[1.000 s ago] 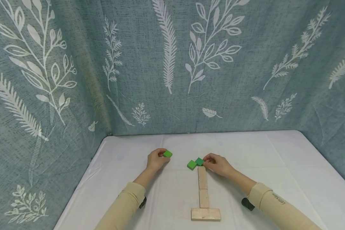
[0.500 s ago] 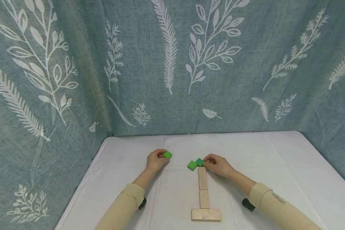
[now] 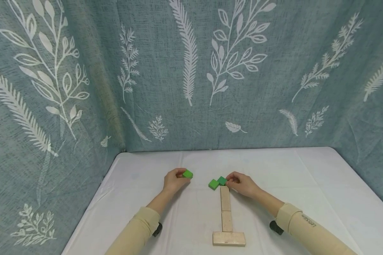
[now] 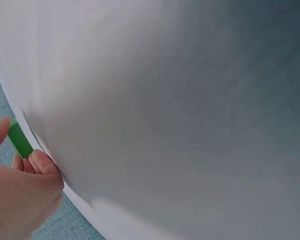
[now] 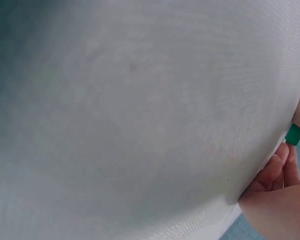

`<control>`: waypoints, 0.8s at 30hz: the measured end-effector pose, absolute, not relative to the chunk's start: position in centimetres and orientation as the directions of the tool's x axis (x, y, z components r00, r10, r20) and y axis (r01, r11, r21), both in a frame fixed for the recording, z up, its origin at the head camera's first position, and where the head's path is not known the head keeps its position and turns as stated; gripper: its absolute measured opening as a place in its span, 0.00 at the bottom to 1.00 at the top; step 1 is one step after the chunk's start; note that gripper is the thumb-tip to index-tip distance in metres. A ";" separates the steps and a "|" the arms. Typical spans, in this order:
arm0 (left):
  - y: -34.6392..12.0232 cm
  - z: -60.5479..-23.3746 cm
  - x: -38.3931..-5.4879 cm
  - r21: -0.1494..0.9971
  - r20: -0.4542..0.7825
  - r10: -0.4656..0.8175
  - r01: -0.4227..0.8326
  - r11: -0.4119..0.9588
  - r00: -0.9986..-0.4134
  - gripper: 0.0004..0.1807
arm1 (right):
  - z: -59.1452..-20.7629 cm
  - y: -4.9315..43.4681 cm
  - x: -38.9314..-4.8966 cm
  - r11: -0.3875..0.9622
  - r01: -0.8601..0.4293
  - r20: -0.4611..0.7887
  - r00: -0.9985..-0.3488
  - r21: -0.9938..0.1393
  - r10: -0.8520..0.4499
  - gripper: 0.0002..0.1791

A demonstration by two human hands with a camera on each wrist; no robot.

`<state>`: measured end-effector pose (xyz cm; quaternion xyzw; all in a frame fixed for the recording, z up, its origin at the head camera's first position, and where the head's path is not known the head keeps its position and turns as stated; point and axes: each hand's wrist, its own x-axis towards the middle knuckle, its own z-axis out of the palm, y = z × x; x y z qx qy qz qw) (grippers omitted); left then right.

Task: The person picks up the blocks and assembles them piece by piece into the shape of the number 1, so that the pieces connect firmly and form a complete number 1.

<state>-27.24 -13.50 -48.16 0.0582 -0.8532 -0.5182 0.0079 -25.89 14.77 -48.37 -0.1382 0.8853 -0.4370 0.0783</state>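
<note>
My left hand [image 3: 173, 181] pinches a bright green block [image 3: 187, 174] between thumb and fingers, left of the other pieces. The left wrist view also shows this green block [image 4: 21, 139] in the grip. My right hand [image 3: 242, 183] holds a darker green block [image 3: 222, 180] by its right side, at the far end of a line of wooden blocks. Another bright green block [image 3: 214, 184] lies just left of it, their corners meeting or nearly so. In the right wrist view, the darker green block [image 5: 294, 134] sits at the fingertips, partly cut off by the thumb.
Two plain wooden blocks, a far one [image 3: 225, 199] and a nearer one [image 3: 227, 221], lie end to end. A third wooden block [image 3: 228, 239] lies crosswise at their near end. White cloth [image 3: 274, 166] covers the table; a leaf-patterned curtain [image 3: 198, 117] hangs behind.
My left hand, with its bright green block, has shifted slightly right and nearer. The right hand and the blocks on the table keep their places; the head view has tilted a little.
</note>
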 end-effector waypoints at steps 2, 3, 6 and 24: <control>-13.5 -48.2 -27.1 0.886 -0.045 -0.105 -0.088 0.455 -0.993 0.23 | -48.4 14.7 -25.9 0.577 -0.178 -0.017 -0.949 -0.797 -0.316 0.12; -13.4 -48.1 -26.9 0.887 -0.046 -0.105 -0.089 0.453 -0.993 0.23 | -48.4 14.7 -25.9 0.577 -0.182 -0.015 -0.948 -0.797 -0.319 0.12; -13.3 -48.1 -26.6 0.889 -0.044 -0.096 -0.083 0.451 -0.994 0.23 | -48.4 14.6 -25.8 0.576 -0.174 -0.021 -0.949 -0.799 -0.316 0.12; -12.0 -47.7 -25.2 0.903 -0.057 -0.038 -0.067 0.424 -0.998 0.22 | -48.3 14.7 -25.8 0.578 -0.163 -0.029 -0.951 -0.800 -0.307 0.12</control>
